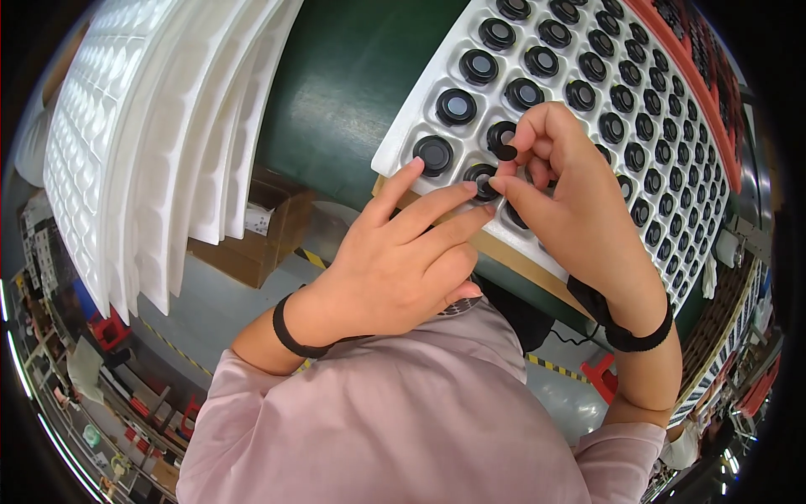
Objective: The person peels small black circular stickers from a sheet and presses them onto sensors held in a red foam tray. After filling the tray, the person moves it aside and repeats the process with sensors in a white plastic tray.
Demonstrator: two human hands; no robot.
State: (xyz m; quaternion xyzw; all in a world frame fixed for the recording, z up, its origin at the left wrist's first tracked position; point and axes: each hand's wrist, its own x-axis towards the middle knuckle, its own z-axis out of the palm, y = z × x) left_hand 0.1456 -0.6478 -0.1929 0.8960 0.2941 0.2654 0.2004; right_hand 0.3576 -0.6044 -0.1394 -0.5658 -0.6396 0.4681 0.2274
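Right grip [550,172] pinching black ring [502,152]; left grip [403,252] open, steadying lens [483,179]. Best seated squarely, gently, over white tray [403,143].

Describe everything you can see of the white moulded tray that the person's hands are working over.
The white tray looks like thin moulded plastic, formed into rows of round pockets. Nearly every visible pocket holds a black ring-shaped part with a greyish centre. It lies flat on a green surface, its near edge over a brown strip, and runs off to the upper right. The left hand has fingertips on a part in the near row; the right hand pinches a small black ring just above it.
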